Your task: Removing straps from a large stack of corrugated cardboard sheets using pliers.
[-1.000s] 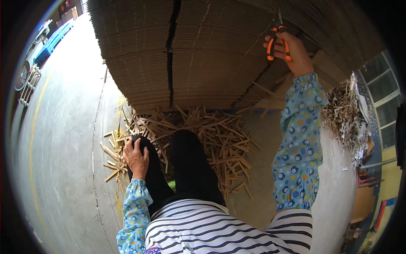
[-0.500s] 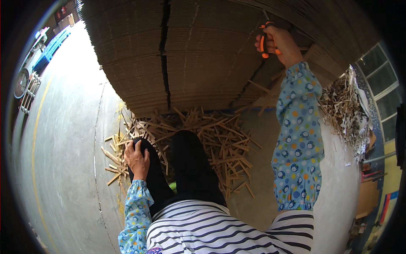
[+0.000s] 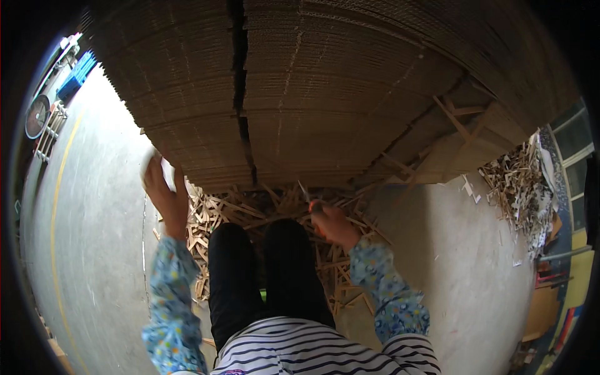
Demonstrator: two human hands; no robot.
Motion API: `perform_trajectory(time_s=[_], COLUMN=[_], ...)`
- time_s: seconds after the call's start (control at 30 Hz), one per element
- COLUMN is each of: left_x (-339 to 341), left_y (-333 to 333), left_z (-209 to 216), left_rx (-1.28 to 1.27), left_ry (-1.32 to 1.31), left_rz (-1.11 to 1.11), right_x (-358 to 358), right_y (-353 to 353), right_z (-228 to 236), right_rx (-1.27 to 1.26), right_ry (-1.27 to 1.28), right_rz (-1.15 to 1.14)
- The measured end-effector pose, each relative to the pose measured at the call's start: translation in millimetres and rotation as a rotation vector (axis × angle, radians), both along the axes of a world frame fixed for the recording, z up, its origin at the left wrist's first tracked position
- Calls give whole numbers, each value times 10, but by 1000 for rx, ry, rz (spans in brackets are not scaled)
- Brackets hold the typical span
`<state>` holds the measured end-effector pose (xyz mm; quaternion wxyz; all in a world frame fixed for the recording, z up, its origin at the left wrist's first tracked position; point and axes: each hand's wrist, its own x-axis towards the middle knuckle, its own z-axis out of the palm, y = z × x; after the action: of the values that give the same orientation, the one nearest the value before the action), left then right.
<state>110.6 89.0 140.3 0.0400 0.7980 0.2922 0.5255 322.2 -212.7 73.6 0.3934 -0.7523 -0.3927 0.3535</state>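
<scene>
A tall stack of brown corrugated cardboard sheets (image 3: 331, 94) rises in front of me, split by a dark vertical gap. My left hand (image 3: 167, 197) is raised beside the lower left corner of the stack, fingers stretched and apart, with nothing seen in it; whether it touches the cardboard I cannot tell. My right hand (image 3: 337, 226) is closed around pliers (image 3: 316, 207) with orange and black handles. Their thin metal tip points up and left, just below the stack's lower edge. Motion blurs this hand somewhat.
Loose cardboard strips (image 3: 206, 228) litter the floor under the stack and around my knees. At the right lies a large heap of scraps (image 3: 519, 181). A round fan (image 3: 37, 117) and blue pallets (image 3: 76, 76) stand far left on the concrete floor (image 3: 100, 231).
My right hand has come down with the pliers from high on the stack to its lower edge. My left hand has left my knee and moved up to the stack's left corner.
</scene>
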Motion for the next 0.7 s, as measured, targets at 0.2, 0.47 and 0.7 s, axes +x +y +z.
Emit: perform_trajectory(time_s=[0.2, 0.47, 0.7], left_x=[1193, 1491, 1530], left_y=[697, 541, 847], left_z=[1679, 1657, 1526], left_rx=[568, 475, 596], left_ry=[-308, 525, -363], left_rz=[-128, 1157, 16], right_x=[213, 906, 707], right_y=[-23, 182, 240], right_z=[902, 2398, 2564], right_rx=[269, 416, 474], right_ry=[233, -90, 112], right_rz=[-133, -393, -476])
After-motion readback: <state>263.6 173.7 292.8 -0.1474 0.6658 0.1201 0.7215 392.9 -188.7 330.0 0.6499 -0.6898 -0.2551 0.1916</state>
